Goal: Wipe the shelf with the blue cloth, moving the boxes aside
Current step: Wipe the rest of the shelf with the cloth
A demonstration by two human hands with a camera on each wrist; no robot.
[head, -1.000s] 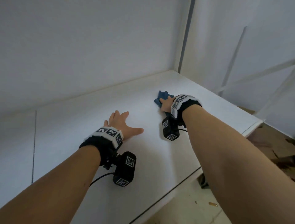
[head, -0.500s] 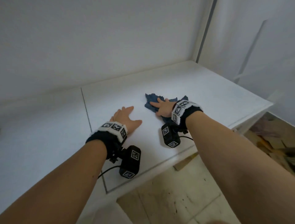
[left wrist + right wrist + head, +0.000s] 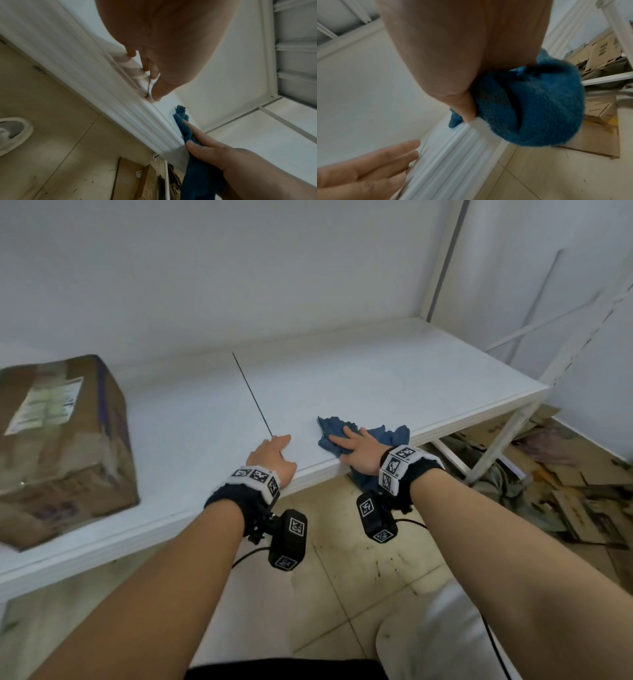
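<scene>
The white shelf [image 3: 376, 378] runs across the head view. My right hand [image 3: 346, 445] presses flat, fingers straight, on the crumpled blue cloth [image 3: 334, 428] at the shelf's front edge. Part of the blue cloth [image 3: 530, 112] hangs bunched over that edge below my palm, with the thumb lying beside it. My left hand [image 3: 274, 453] rests flat on the shelf just left of the cloth, by a dark seam [image 3: 253, 398], holding nothing. A taped brown cardboard box [image 3: 65, 440] sits on the shelf at the far left, apart from both hands.
A white wall closes the back of the shelf. A white metal leg [image 3: 496, 440] slants down at the right end. Flattened cardboard [image 3: 565, 508] litters the tiled floor to the right. A white shoe [image 3: 12, 132] stands on the floor below.
Both hands have slid back from deep on the shelf to its front edge, the right dragging the cloth partly over the edge. The view has pulled back and the box has come into sight.
</scene>
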